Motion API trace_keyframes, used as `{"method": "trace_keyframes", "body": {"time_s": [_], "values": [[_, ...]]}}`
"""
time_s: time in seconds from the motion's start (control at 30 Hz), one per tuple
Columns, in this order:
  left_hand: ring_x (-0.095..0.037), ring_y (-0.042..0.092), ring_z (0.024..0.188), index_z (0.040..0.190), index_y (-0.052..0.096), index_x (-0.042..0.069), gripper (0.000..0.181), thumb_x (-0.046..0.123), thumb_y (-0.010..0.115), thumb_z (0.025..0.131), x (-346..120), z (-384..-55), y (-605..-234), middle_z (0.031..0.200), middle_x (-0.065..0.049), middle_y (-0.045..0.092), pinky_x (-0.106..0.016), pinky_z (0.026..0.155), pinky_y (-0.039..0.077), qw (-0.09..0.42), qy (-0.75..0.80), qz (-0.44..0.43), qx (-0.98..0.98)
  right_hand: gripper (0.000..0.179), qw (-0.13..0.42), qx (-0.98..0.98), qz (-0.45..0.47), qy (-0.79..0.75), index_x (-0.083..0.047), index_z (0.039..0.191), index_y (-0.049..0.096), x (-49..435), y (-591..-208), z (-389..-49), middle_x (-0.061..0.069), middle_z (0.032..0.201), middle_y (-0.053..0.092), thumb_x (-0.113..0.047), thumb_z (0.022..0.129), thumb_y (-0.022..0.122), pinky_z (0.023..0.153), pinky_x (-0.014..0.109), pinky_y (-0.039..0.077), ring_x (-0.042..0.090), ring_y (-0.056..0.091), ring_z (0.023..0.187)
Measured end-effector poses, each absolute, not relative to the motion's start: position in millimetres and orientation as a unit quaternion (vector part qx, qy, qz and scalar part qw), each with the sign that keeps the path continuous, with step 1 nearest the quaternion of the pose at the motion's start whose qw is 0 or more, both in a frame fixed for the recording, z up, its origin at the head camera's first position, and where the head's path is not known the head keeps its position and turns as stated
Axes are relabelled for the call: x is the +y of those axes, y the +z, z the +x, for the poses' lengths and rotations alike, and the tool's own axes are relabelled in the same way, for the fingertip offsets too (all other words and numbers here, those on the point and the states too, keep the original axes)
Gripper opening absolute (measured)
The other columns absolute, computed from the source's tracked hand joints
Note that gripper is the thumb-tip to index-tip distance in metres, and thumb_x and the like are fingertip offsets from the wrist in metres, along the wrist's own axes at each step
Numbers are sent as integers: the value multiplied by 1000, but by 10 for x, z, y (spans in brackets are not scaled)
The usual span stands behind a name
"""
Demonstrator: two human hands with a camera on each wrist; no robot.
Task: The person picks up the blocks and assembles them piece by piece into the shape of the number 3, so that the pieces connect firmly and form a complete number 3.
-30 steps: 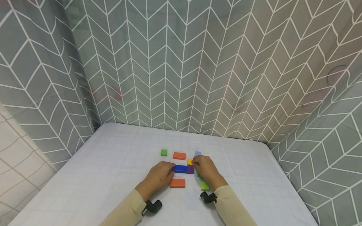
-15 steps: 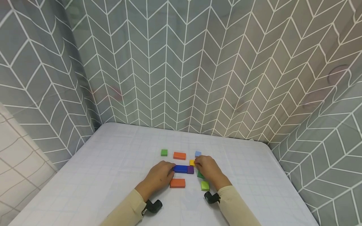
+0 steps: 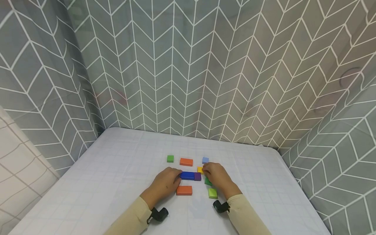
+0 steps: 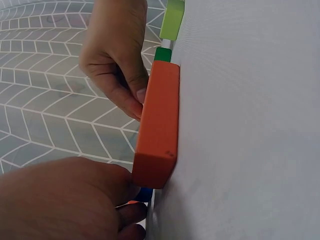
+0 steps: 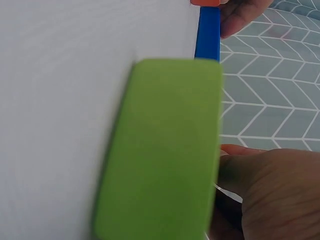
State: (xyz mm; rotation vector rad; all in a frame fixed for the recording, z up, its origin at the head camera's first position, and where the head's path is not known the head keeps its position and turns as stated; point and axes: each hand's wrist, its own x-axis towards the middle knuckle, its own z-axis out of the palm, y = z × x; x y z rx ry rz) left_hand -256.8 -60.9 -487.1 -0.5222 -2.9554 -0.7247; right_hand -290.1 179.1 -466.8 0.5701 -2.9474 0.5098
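Note:
In the head view my left hand (image 3: 165, 183) holds the left end of a long blue block (image 3: 187, 176) between thumb and fingers. A small purple block (image 3: 197, 176) sits against the blue one's right end. My right hand (image 3: 217, 175) pinches a small yellow block (image 3: 200, 170), partly hidden by its fingertips, just beyond the purple block and a little to its right. Under that hand a dark green block (image 3: 208, 181) is partly covered. In the left wrist view an orange block (image 4: 159, 120) stands in front, hiding the right fingertips.
Nearer me lie an orange block (image 3: 184, 190) and a lime green block (image 3: 212, 193). Farther back are a green block (image 3: 170, 159), another orange block (image 3: 186, 162) and a light blue block (image 3: 205, 160). A patterned curtain (image 3: 182, 71) hangs behind the white-covered table (image 3: 126, 153).
My right hand has drawn the yellow block slightly to the right, off the spot straight behind the purple block. The left hand and the blue block have stayed in place.

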Motion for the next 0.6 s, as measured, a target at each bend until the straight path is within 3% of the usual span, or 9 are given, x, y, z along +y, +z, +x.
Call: {"method": "trace_keyframes", "body": {"time_s": [0.5,0.6], "values": [[-19,60,118,131,65,12,37,27,65,97,-615,-2545,-4844,125,-2,68,-42,101,52,23,-240,-167,-956,17,47,-959,176,215,-12,108,78,1843,-4696,-2861,3,119,71,-13,93,70,100,45,52,26,64,117],[-18,60,118,131,65,12,38,27,65,97,-613,-2545,-4841,125,-2,68,-41,101,52,24,-238,-168,-956,19,45,-956,151,247,-13,112,76,1891,-4709,-2819,3,120,70,-15,94,70,98,45,54,22,65,110]]}}
